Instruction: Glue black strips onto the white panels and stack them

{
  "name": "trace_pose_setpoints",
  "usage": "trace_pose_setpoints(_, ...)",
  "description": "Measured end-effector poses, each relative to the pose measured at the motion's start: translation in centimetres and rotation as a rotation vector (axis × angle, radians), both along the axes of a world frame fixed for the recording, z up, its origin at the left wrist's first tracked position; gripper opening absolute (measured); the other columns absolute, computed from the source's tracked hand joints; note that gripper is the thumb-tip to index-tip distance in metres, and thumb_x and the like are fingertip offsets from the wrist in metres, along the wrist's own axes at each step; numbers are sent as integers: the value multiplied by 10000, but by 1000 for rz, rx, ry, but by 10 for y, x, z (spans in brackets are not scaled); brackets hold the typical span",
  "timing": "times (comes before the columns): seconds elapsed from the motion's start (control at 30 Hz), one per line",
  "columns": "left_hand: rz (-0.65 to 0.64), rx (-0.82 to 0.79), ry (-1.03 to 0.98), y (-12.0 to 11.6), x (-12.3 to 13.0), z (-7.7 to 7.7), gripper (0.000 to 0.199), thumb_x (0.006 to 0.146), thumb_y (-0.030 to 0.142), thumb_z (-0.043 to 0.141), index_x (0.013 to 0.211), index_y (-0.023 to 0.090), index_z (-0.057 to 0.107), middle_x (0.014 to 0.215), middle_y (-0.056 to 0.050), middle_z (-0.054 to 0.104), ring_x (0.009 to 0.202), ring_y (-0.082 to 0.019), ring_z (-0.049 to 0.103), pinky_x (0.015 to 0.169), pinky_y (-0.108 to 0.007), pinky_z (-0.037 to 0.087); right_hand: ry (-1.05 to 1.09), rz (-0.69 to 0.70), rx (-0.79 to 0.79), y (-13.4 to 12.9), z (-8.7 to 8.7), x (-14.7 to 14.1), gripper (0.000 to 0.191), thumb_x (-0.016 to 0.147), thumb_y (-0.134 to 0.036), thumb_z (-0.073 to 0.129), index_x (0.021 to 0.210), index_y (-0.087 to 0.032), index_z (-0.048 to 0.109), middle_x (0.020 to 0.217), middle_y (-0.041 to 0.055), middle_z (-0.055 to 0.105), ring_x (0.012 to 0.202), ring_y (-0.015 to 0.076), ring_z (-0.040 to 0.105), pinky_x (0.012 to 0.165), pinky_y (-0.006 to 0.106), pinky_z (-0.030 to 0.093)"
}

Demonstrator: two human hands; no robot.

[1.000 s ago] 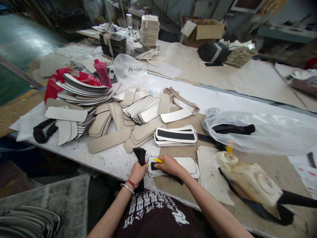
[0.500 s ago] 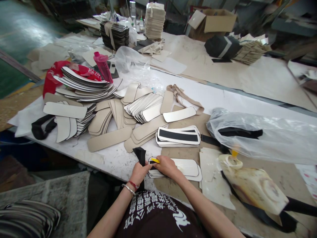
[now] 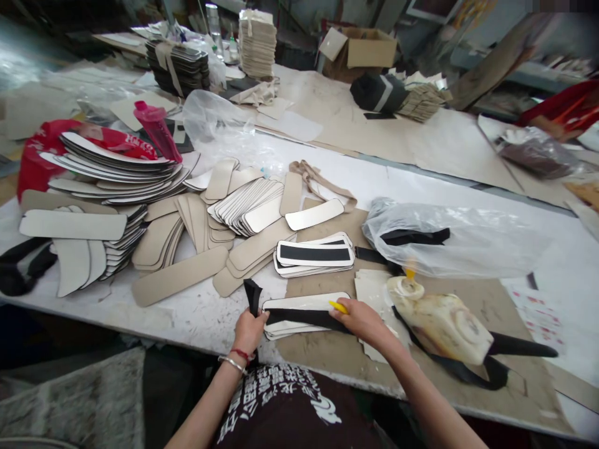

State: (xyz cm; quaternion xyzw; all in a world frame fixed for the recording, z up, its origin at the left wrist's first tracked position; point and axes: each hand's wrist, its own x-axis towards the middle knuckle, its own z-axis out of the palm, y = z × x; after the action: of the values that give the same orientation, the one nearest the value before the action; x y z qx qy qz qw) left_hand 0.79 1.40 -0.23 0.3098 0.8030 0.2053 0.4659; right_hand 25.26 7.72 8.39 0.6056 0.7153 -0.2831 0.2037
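A black strip [image 3: 299, 317] lies stretched along the top piece of a small stack of white curved pieces [image 3: 306, 302] at the table's near edge. My left hand [image 3: 251, 328] pinches the strip at the stack's left end, and a loose folded part of it stands up above the fingers. At the right end my right hand [image 3: 364, 319] is closed round a yellow tool [image 3: 338, 307], with its fingers on the strip. Just behind lies another stack of white pieces with black strips on them [image 3: 314, 254].
Beige pieces [image 3: 180, 274] and fanned white pieces spread to the left, near a pink bottle [image 3: 158, 131]. On the right are a stained container [image 3: 444, 321] and a clear plastic bag [image 3: 482, 249]. Another person's red sleeve [image 3: 561, 109] shows at far right.
My right hand has moved right along the stack with the yellow tool, and the black strip now spans the top piece. The camera view has shifted to the right.
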Motion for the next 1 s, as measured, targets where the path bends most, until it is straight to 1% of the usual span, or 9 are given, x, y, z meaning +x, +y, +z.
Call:
trace_pose_setpoints(0.07,-22,-8,4,0,-1,-1,177,639,328,569,635,151,566,462,-11,535,518,-164,538,497,-239,350,-34,-70,19,1,-1,19,251,818,-389,398,886,-216,565,863,52,640,801,187,577,617,241,330)
trace_pose_setpoints(0.13,-49,-13,11,1,-2,0,203,639,349,567,655,147,578,456,-13,536,530,-177,551,502,-245,359,-64,-126,67,0,-8,26,243,822,-383,401,902,-217,559,891,55,636,835,190,572,631,243,332)
trace_pose_setpoints(0.27,-68,-7,34,1,-2,3,251,631,392,568,665,144,589,460,-25,547,535,-196,559,489,-258,365,-119,-205,198,-2,-24,18,264,831,-413,401,900,-214,558,923,62,627,881,198,561,629,244,345)
trace_pose_setpoints(0.33,-45,0,33,1,-1,3,265,616,402,580,663,141,598,463,-31,555,535,-204,561,479,-263,366,-137,-226,215,-1,-30,15,275,828,-430,411,904,-211,561,927,66,627,888,199,561,633,243,354)
trace_pose_setpoints(0.4,-29,7,27,0,-1,4,281,601,407,592,674,135,607,465,-34,560,539,-210,563,473,-266,368,-140,-240,199,0,-34,15,288,828,-440,411,913,-211,563,930,70,626,889,198,563,647,244,360)
trace_pose_setpoints(0.53,-52,15,33,0,1,7,322,607,435,577,700,128,614,504,-45,582,574,-211,571,486,-265,375,-120,-237,189,3,-41,21,310,830,-455,405,937,-210,560,931,77,627,882,202,569,665,254,368)
trace_pose_setpoints(0.67,-63,-7,69,2,3,10,346,613,450,562,705,120,611,548,-59,601,590,-202,568,503,-265,383,-104,-202,198,4,-47,25,307,825,-451,418,933,-200,560,916,78,637,867,210,579,657,258,376)
trace_pose_setpoints(0.8,-41,-10,65,1,3,10,381,590,457,582,720,100,612,534,-55,596,562,-193,557,493,-267,388,-82,-194,178,6,-49,27,302,829,-434,426,953,-191,555,942,86,633,888,207,575,681,255,379)
trace_pose_setpoints(1.0,-9,18,66,0,5,11,396,574,482,594,684,102,615,514,-40,585,518,-180,533,487,-272,390,-75,-193,154,9,-49,29,306,822,-440,435,948,-186,550,927,99,636,870,221,584,665,262,388)
